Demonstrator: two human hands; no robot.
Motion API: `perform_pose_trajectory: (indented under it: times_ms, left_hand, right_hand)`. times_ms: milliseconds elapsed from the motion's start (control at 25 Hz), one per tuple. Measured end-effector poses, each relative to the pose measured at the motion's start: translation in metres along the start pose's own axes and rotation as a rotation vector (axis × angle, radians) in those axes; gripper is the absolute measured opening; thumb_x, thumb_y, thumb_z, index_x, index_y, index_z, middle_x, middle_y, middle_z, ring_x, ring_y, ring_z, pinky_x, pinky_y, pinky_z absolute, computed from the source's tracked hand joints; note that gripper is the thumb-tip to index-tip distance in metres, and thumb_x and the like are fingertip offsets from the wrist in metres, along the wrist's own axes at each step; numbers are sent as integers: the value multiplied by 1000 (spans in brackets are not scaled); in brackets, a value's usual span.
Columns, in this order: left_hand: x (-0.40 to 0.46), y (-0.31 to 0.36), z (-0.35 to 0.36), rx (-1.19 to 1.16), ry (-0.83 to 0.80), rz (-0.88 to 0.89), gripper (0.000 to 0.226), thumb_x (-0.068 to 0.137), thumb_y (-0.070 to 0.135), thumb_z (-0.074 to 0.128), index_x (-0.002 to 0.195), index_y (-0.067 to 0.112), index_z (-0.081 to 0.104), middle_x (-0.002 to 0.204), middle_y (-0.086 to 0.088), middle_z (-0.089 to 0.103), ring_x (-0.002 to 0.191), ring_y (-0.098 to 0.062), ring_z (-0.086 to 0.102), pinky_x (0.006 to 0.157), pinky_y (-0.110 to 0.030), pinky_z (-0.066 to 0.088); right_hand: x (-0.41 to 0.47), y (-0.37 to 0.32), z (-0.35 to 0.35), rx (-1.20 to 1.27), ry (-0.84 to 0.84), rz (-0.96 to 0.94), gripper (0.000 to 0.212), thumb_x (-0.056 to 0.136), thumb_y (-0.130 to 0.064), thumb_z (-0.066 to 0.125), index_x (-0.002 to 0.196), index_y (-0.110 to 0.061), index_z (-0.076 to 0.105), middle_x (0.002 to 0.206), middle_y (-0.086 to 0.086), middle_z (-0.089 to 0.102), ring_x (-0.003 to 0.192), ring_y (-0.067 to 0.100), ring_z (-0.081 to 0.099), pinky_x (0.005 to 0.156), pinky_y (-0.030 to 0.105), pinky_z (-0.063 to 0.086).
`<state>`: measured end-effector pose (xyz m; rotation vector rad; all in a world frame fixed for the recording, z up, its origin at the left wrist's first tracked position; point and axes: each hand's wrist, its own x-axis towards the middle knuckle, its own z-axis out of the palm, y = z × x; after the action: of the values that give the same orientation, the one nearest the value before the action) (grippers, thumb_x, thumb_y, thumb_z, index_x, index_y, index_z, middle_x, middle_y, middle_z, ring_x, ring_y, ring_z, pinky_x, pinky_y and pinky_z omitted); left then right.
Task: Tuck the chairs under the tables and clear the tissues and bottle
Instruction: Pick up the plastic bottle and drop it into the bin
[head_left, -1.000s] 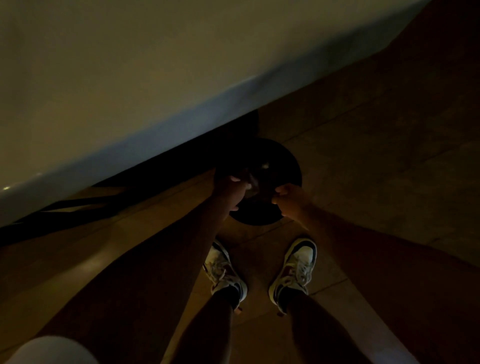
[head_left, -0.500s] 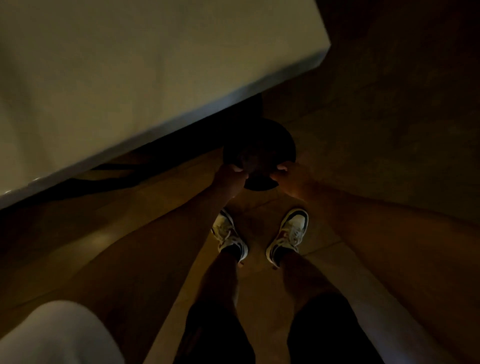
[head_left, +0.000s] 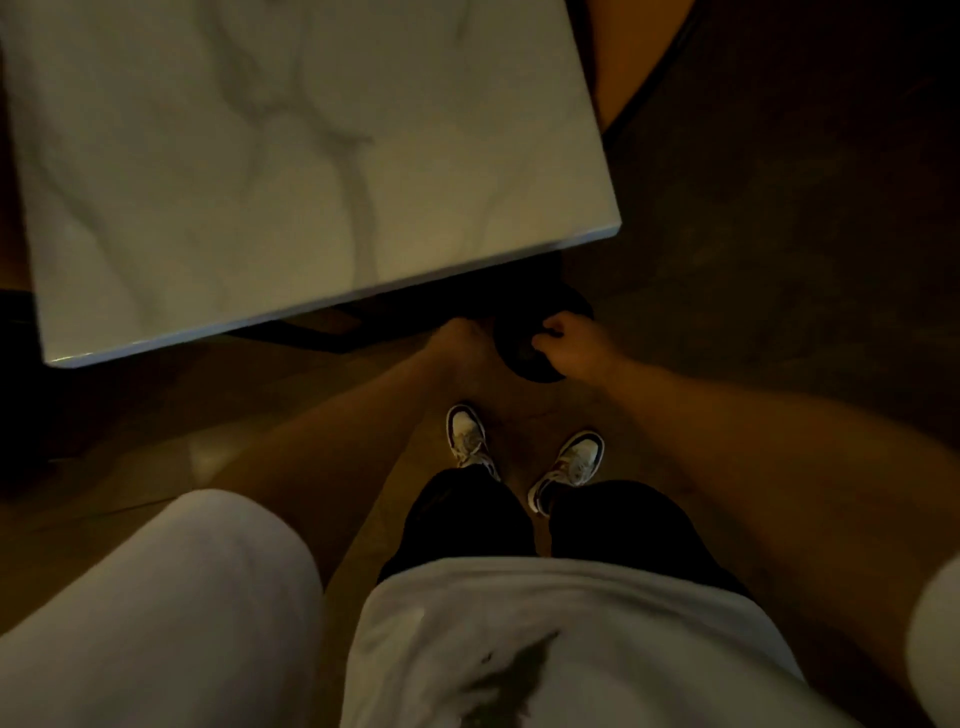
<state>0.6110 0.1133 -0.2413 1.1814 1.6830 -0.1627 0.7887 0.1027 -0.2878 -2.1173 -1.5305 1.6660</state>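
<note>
The right hand (head_left: 574, 345) curls its fingers over the near rim of a dark round chair (head_left: 540, 338), gripping it. The left hand (head_left: 460, 343) reaches to the chair's left side; motion blur hides its fingers, so I cannot tell whether it grips or merely touches. The chair sits low on the floor (head_left: 779, 312), its far part tucked beneath the near edge of the white marble surface (head_left: 291, 171), close to that surface's right corner. Below the hands stand two white sneakers (head_left: 519, 457), toes pointing toward the chair. A white shirt (head_left: 545, 649) fills the bottom of the head view. Everything is dim.
</note>
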Motion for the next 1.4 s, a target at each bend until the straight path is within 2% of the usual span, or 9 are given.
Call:
perform_pose_trajectory:
  times_ms: [120, 280, 560, 760, 880, 1080, 1240, 1320, 1400]
  left_hand:
    - [-20, -1, -33, -8, 50, 55, 20, 99, 19, 55, 103, 4, 68, 93, -11, 64, 83, -23, 59, 76, -36, 46]
    - [-36, -6, -77, -49, 134, 17, 16, 100, 20, 55, 88, 10, 59, 75, -8, 52, 65, -22, 49, 63, -34, 40]
    - [-30, -18, -171, -172, 416, -24, 31, 91, 29, 66, 115, 10, 65, 118, -13, 67, 108, -34, 63, 92, -40, 52]
    - [18, -32, -271, -149, 450, -17, 34, 91, 29, 66, 120, 12, 62, 130, -11, 60, 118, -30, 58, 93, -29, 44]
    - [61, -42, -346, -107, 467, 20, 34, 92, 27, 64, 122, 11, 60, 126, -10, 64, 116, -26, 59, 87, -23, 38]
    - [133, -49, -442, -10, 482, 68, 49, 92, 33, 64, 135, 12, 53, 136, -11, 57, 125, -27, 52, 100, -31, 40]
    - [186, -54, -467, 204, 491, 192, 60, 94, 42, 61, 145, 17, 43, 148, -10, 46, 133, -28, 46, 109, -43, 43]
    - [206, -55, -468, 331, 495, 271, 59, 97, 43, 57, 148, 19, 39, 154, -8, 40, 140, -28, 39, 114, -46, 38]
    - [223, -55, -469, 411, 488, 324, 59, 97, 42, 57, 148, 21, 38, 157, -7, 35, 143, -28, 34, 117, -47, 34]
  right_hand:
    - [-16, -41, -21, -62, 12, -118, 45, 97, -35, 58, 134, -11, 53, 136, 10, 56, 122, 28, 55, 92, 30, 41]
    - [-23, -91, -41, -110, 8, -221, 35, 96, -34, 59, 123, -12, 58, 125, 11, 61, 105, 24, 59, 82, 30, 45]
    - [3, -208, -54, -239, 46, -375, 38, 94, -37, 58, 123, -13, 60, 130, 10, 60, 115, 26, 57, 85, 27, 41]
    - [70, -295, -45, -261, 117, -378, 33, 95, -34, 59, 119, -11, 62, 126, 12, 63, 115, 28, 58, 82, 25, 37]
    - [122, -359, -35, -282, 177, -369, 30, 95, -30, 59, 115, -8, 63, 123, 14, 64, 115, 30, 58, 87, 27, 40]
    - [203, -457, -18, -256, 241, -352, 33, 97, -32, 55, 119, -8, 60, 122, 14, 64, 110, 28, 60, 85, 29, 43]
    - [255, -506, -10, -211, 452, -384, 49, 97, -46, 52, 129, -9, 52, 127, 14, 55, 113, 26, 55, 90, 33, 47]
    - [274, -520, -12, -237, 600, -355, 54, 96, -49, 51, 134, -10, 48, 132, 15, 51, 117, 26, 52, 92, 35, 47]
    - [292, -532, -12, -245, 637, -303, 59, 96, -50, 53, 139, -11, 42, 137, 15, 47, 121, 27, 51, 96, 38, 48]
